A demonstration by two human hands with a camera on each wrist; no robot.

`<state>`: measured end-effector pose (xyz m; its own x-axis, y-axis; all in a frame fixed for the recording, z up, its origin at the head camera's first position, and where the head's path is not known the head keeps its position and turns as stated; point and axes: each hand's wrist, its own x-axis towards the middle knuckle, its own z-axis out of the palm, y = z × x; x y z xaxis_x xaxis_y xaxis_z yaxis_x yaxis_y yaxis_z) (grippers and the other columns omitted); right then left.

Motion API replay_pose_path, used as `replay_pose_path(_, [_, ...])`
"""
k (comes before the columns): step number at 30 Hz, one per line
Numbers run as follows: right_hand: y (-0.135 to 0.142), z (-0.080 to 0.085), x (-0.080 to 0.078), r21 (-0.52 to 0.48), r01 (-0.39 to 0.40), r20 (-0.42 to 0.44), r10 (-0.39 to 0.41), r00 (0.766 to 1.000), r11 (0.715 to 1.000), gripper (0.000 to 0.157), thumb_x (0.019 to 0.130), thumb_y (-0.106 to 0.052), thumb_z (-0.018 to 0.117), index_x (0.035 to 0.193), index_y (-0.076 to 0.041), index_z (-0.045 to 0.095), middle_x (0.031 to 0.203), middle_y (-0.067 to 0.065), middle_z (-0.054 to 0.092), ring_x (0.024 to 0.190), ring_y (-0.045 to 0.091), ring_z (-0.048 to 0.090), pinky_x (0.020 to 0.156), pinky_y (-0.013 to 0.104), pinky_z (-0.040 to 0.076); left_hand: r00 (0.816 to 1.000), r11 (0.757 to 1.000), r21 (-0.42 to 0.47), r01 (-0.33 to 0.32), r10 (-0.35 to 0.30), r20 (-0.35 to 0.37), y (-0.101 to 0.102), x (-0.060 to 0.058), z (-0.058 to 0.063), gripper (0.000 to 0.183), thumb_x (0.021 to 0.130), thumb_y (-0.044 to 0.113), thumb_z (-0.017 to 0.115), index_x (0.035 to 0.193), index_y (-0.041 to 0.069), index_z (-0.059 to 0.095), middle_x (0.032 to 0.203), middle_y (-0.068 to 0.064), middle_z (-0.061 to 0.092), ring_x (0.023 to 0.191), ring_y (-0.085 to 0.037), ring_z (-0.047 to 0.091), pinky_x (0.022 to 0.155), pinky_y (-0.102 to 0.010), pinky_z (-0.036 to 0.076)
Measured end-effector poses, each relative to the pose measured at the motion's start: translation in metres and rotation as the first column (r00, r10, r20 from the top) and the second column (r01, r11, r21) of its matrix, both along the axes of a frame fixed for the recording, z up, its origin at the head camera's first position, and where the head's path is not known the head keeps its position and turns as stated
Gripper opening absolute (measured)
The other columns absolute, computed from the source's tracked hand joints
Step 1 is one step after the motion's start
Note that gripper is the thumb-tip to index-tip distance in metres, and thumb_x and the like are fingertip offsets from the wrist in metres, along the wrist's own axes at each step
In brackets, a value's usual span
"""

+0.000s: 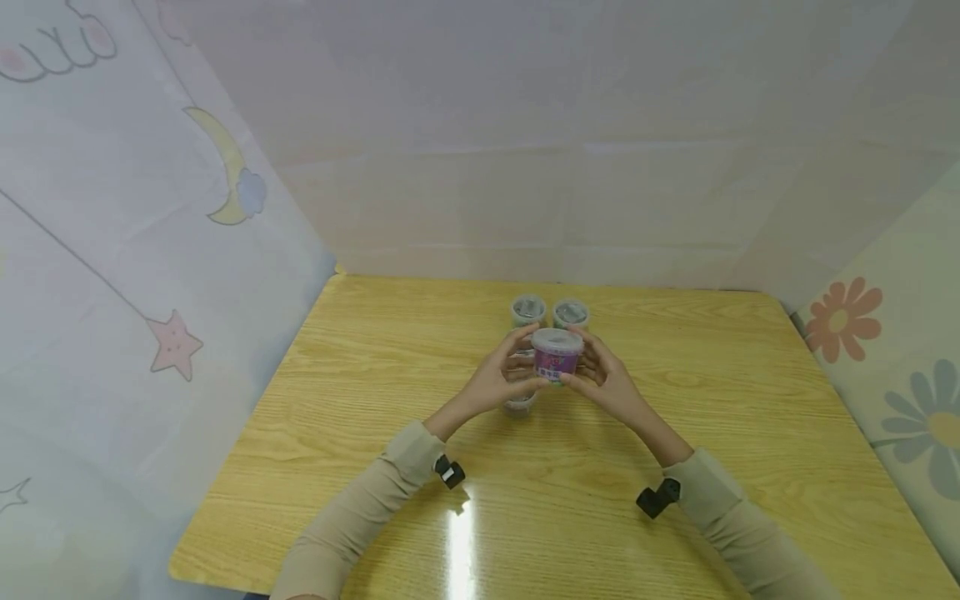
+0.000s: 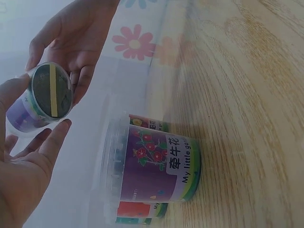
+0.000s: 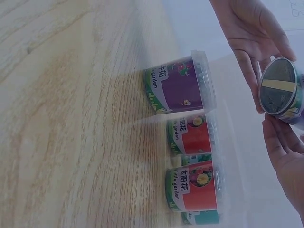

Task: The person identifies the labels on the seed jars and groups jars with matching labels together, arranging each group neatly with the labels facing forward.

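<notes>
Both hands hold a small purple plastic tub point(image 1: 556, 364) with a clear lid, raised above the table and upright. My left hand point(image 1: 495, 379) grips it from the left, my right hand point(image 1: 617, 390) from the right, thumbs low on the near side and fingers at the lid and far side. In the left wrist view the tub's dark base point(image 2: 52, 90) shows a yellow strip across it. Below stands another purple tub point(image 2: 156, 166) with printed red flowers, on the table. Behind it in the right wrist view are red tubs point(image 3: 197, 187) and a green tub point(image 3: 202, 217).
A wood-grain table point(image 1: 360, 500) carries the tubs in a cluster near its middle back. Two clear-lidded tubs stand at the rear, the left one point(image 1: 528, 308) beside the right one point(image 1: 572, 312). Printed fabric point(image 1: 480, 200) hangs behind the table and at both sides.
</notes>
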<state>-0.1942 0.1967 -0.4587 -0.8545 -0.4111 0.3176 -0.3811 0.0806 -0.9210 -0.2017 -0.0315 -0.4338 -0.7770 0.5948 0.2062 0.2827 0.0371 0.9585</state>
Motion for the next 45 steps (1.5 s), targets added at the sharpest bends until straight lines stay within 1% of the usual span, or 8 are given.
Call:
replay_pose_path(5, [0.001,-0.002,0.0,-0.001,-0.021,0.023,0.021,1.0,1.0,0.072,0.089,0.001,0.059,0.148,-0.011,0.019,0.138,0.025,0.039,0.115,0.006,0.052,0.091,0.02,0.048,1.0,1.0,0.007,0.011,-0.011,0.014,0.0,0.0,0.0,0.078,0.085,0.003,0.065,0.148,0.017,0.02,0.137,-0.022,0.038,0.115,-0.037,0.052,0.097,-0.044,0.046])
replay_pose_path(15, [0.001,-0.002,0.0,0.029,0.0,0.038,-0.001,0.999,1.0,0.073,0.089,-0.001,0.058,0.149,-0.012,0.018,0.133,0.023,0.043,0.109,0.009,0.055,0.089,0.022,0.049,0.998,0.998,-0.018,-0.065,0.065,0.016,0.001,0.002,0.002,0.076,0.084,0.007,0.068,0.146,0.018,0.024,0.134,-0.019,0.042,0.111,-0.035,0.054,0.092,-0.032,0.05])
replay_pose_path(23, [0.001,-0.002,0.0,0.015,0.01,0.029,-0.011,1.0,1.0,0.074,0.087,-0.001,0.062,0.148,-0.011,0.019,0.127,0.016,0.047,0.107,0.012,0.056,0.088,0.024,0.051,0.997,0.997,0.001,-0.083,0.083,-0.001,0.002,0.002,0.003,0.075,0.084,0.005,0.068,0.145,0.016,0.026,0.132,-0.019,0.044,0.109,-0.034,0.056,0.092,-0.038,0.05])
replay_pose_path(30, [0.003,-0.001,0.0,-0.019,-0.013,0.022,0.014,1.0,1.0,0.074,0.087,0.002,0.061,0.148,-0.01,0.02,0.127,0.012,0.048,0.106,0.012,0.056,0.086,0.025,0.051,0.999,1.0,0.013,-0.027,0.027,0.021,0.0,0.0,0.001,0.075,0.085,0.005,0.067,0.146,0.015,0.024,0.136,-0.019,0.039,0.114,-0.037,0.051,0.097,-0.048,0.045])
replay_pose_path(35, [0.004,-0.003,-0.001,-0.019,-0.022,0.029,0.022,0.999,1.0,0.074,0.088,0.001,0.06,0.148,-0.011,0.018,0.128,0.012,0.048,0.107,0.012,0.056,0.086,0.025,0.052,0.999,1.0,0.009,-0.014,0.014,0.029,-0.001,-0.001,0.001,0.076,0.086,0.005,0.065,0.147,0.015,0.022,0.138,-0.02,0.036,0.116,-0.036,0.051,0.097,-0.041,0.046])
replay_pose_path(38, [0.005,-0.003,-0.001,-0.019,-0.017,0.024,0.018,1.0,1.0,0.07,0.09,-0.001,0.057,0.148,-0.01,0.02,0.129,0.018,0.047,0.108,0.012,0.055,0.086,0.023,0.051,0.999,1.0,0.019,-0.015,0.014,0.029,-0.001,-0.003,-0.002,0.075,0.086,0.005,0.065,0.147,0.014,0.023,0.137,-0.021,0.037,0.115,-0.035,0.052,0.096,-0.037,0.048])
replay_pose_path(41, [0.007,-0.003,-0.001,-0.022,-0.007,0.017,0.008,1.0,1.0,0.062,0.093,-0.002,0.052,0.148,-0.008,0.022,0.131,0.023,0.046,0.111,0.01,0.055,0.088,0.021,0.05,0.999,1.0,0.025,-0.018,0.016,0.042,0.0,-0.008,-0.01,0.075,0.086,0.006,0.066,0.147,0.014,0.023,0.136,-0.019,0.039,0.115,-0.033,0.053,0.094,-0.034,0.049])
replay_pose_path(45, [0.01,-0.003,-0.001,-0.03,-0.008,0.024,0.009,1.0,1.0,0.058,0.095,-0.002,0.049,0.147,-0.007,0.025,0.131,0.02,0.048,0.111,0.009,0.055,0.087,0.021,0.05,0.996,0.999,0.041,-0.018,0.014,0.087,0.0,-0.015,-0.022,0.074,0.086,0.011,0.066,0.146,0.018,0.025,0.136,-0.015,0.039,0.116,-0.031,0.054,0.091,-0.034,0.051])
